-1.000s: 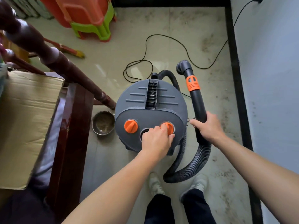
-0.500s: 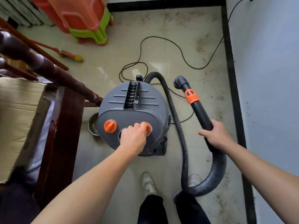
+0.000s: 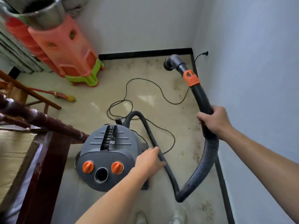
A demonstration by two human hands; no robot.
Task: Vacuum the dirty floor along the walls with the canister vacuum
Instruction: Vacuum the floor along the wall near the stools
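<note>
Canister vacuum (image 3: pixel 110 156): stands on the floor (image 3: pixel 161 101), mid-room, well apart from the right wall (image 3: pixel 258 62).
Wand (image 3: pixel 202 101): right hand (image 3: pixel 213 120) grips it, fingers wrapped round the black tube just above the ribbed hose (image 3: pixel 208 160); likely for steering along the edge.
Nozzle (image 3: pixel 169 63): far right corner, near the black baseboard (image 3: pixel 145 54); floor contact unclear.
Left hand (image 3: pixel 150 160): on the thin hose run beside the canister, fingers close together; whether they curl round it, cannot tell. Probably managing slack.
Surface: glossy pale tile, grime thickest along the right wall.
Room: power cord (image 3: pixel 145 84) loops across to the wall; stacked stools (image 3: pixel 64 49) far left.
</note>
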